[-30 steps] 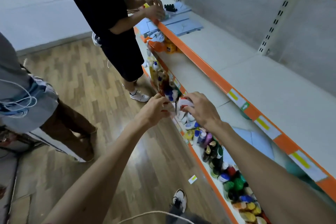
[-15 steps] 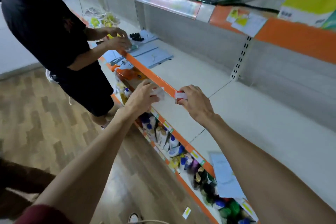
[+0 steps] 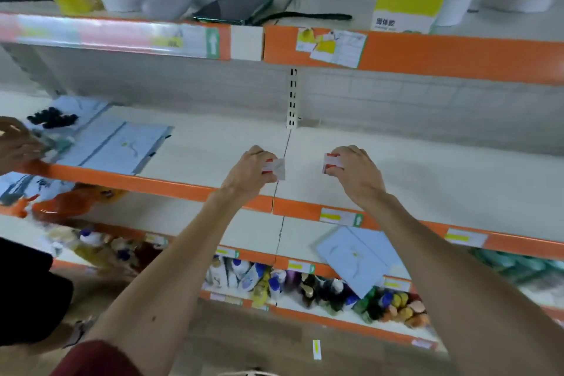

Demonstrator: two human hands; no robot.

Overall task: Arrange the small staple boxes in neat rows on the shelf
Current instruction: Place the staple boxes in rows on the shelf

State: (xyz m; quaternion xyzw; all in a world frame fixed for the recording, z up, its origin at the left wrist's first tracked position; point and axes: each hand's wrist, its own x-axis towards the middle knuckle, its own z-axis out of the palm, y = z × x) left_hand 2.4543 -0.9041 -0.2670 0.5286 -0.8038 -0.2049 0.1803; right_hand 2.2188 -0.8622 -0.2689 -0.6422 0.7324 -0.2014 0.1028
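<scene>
Each of my hands holds a small red-and-white staple box over the cream shelf (image 3: 427,180). My left hand (image 3: 248,172) grips one box (image 3: 274,167) just left of the seam between two shelf boards. My right hand (image 3: 355,172) grips the other box (image 3: 331,163) just right of that seam. The boxes are about a hand's width apart, near the shelf's front half. Whether either box touches the shelf surface I cannot tell. Fingers cover much of both boxes.
Blue paper folders (image 3: 122,145) and black clips (image 3: 50,119) lie on the shelf's left part, where another person's hand (image 3: 15,146) works. An orange edge strip (image 3: 305,207) fronts the shelf. Bottles (image 3: 305,284) fill the lowest shelf. A phone (image 3: 238,4) lies on the top shelf.
My view has risen from the low shelves to the middle shelf. Both hands have lifted the boxes up over that shelf and moved apart.
</scene>
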